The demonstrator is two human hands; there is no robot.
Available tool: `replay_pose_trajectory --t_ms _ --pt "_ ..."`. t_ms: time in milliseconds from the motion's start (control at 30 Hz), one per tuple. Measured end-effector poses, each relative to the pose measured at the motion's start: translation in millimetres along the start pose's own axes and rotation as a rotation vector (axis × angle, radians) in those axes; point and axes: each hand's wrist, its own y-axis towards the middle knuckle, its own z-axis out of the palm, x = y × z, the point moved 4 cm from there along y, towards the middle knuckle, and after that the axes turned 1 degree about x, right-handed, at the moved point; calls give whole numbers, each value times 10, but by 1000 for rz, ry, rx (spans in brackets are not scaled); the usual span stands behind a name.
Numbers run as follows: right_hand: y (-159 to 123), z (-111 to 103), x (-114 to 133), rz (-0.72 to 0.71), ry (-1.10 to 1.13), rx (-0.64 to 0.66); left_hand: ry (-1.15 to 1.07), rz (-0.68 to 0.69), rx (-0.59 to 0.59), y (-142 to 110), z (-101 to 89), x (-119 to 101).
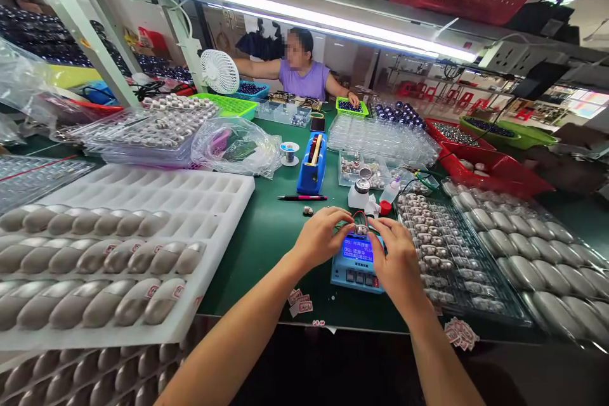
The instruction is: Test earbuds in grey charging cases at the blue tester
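Observation:
My left hand (325, 236) and my right hand (396, 255) meet above a light-blue tester (356, 273) with a lit blue display and a row of buttons. Between their fingertips is a small silvery earbud-like part (361, 229), pinched from both sides. A thin red wire arches over it. The exact grip is partly hidden by the fingers. Left of the hands, a similar small part (308, 210) lies on the green table. Just behind them stand a white pump bottle (358, 194) and a small clear bottle (391, 191) with a red cap beside it.
A white foam tray (228, 203) of grey oval cases fills the left. Clear trays of silvery parts (428, 247) and grey cases (537, 235) stand right. A blue tape dispenser (311, 168), pen (302, 198) and solder spool (289, 153) lie ahead. A co-worker (304, 76) sits opposite.

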Motion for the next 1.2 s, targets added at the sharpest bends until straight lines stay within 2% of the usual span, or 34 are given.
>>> replay_pose_trajectory --t_ms 100,167,267,333,600,833,967,1200 --pt "132 164 -67 -23 -44 54 -11 0 -17 -5 16 -17" --pt "149 203 -89 -34 -26 39 -25 0 -50 -7 9 -35" --pt "129 196 -112 -42 9 -4 -43 -12 -102 -15 -27 -63" --pt "111 196 -121 -48 37 11 -34 -26 -115 -21 -48 -79" --pt "88 144 -115 -18 127 -41 77 4 -90 -37 -41 -112" --pt "-13 15 -125 175 387 -222 61 -52 -77 -18 -53 -133" --pt "-70 15 -124 219 495 -299 34 -84 -68 -15 -55 -145" --pt "-71 27 -83 210 481 -264 -26 -104 -66 -37 -42 -114"
